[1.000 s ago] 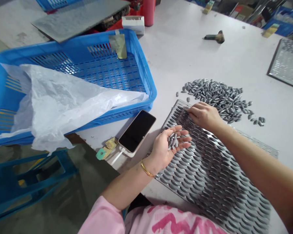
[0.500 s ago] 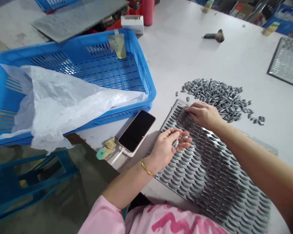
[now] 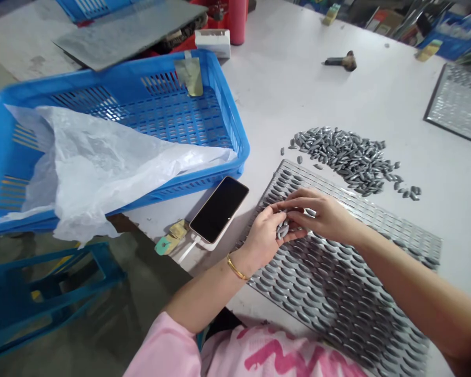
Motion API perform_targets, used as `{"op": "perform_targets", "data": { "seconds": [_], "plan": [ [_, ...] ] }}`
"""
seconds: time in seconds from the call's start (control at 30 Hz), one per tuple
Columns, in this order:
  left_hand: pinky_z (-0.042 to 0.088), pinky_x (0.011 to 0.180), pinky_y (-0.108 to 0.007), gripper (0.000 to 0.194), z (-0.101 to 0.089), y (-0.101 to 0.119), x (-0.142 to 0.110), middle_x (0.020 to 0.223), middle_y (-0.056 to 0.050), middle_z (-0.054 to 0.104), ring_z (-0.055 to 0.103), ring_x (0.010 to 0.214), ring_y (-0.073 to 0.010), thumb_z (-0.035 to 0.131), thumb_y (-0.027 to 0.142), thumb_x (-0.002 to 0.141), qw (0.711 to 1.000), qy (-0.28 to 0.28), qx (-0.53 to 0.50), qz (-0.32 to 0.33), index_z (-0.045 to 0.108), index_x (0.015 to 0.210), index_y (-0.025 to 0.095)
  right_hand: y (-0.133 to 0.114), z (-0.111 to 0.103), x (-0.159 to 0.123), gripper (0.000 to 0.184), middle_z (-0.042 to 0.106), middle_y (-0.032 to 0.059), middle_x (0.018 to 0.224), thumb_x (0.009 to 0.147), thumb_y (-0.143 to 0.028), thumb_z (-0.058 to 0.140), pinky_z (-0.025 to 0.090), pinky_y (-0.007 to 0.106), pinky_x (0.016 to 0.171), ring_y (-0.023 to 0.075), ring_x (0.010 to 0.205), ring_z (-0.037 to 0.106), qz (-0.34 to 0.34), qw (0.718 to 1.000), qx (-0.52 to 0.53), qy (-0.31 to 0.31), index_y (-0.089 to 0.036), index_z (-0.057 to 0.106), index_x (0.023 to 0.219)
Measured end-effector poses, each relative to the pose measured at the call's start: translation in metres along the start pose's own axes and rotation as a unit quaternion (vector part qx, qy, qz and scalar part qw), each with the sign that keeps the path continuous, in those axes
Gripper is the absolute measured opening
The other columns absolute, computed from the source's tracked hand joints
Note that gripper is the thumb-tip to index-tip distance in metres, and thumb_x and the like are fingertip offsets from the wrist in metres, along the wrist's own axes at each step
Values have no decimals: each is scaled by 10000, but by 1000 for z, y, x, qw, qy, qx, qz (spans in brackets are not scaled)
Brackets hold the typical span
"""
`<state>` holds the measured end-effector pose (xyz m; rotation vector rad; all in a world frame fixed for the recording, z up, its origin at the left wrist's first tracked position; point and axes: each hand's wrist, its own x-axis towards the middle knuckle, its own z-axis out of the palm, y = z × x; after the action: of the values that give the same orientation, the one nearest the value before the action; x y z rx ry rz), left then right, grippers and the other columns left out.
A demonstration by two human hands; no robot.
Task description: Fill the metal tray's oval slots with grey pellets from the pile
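Note:
My left hand (image 3: pixel 261 235) is cupped, palm up, around several small grey almond-shaped pieces (image 3: pixel 282 229). Over that palm, my right hand (image 3: pixel 317 212) has its fingers curled in among the pieces. Its fingertips are partly covered by the left hand, so I cannot make out what they pinch. Both hands are above a grey tray (image 3: pixel 317 293) covered in rows of curved, almond-shaped pieces or hollows. Behind the tray's far edge lies a loose heap of the same grey pieces (image 3: pixel 345 157), with a few strays around it.
Left of the tray is a phone (image 3: pixel 220 209) with a white cable. A blue crate (image 3: pixel 241 152) holds a white plastic sheet (image 3: pixel 102 162). Farther back are a dark-handled brush (image 3: pixel 339 62) and a white box (image 3: pixel 212 43). Another tray (image 3: pixel 459 102) lies far right.
My right hand has come back from the tray's far corner to the left palm. The left hand, spread open earlier, has curled its fingers and thumb over the pieces.

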<state>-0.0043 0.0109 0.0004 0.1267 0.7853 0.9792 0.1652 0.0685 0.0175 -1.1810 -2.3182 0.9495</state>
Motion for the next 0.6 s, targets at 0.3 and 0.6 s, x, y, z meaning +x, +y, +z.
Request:
{"op": "perform_targets", "data": {
  "seconds": [0.3, 0.6],
  "plan": [
    [509, 572, -198, 292, -5, -7, -1, 774, 12, 597, 609, 687, -100, 783, 317, 784, 998, -23, 55, 29, 546, 876, 174, -14, 17, -27, 195, 755, 48, 950, 858, -415, 721, 588, 327, 743, 204, 843, 708, 94, 975, 175, 105, -231, 718, 921],
    [565, 680, -286, 213, -2, 9, 1, 988, -103, 714, 713, 849, -197, 549, 230, 860, 995, 51, -79, 10, 640, 1037, 157, 50, -16, -22, 192, 749, 15, 784, 856, -450, 672, 534, 349, 621, 195, 625, 651, 144, 962, -82, 218, -272, 740, 877]
  ]
}}
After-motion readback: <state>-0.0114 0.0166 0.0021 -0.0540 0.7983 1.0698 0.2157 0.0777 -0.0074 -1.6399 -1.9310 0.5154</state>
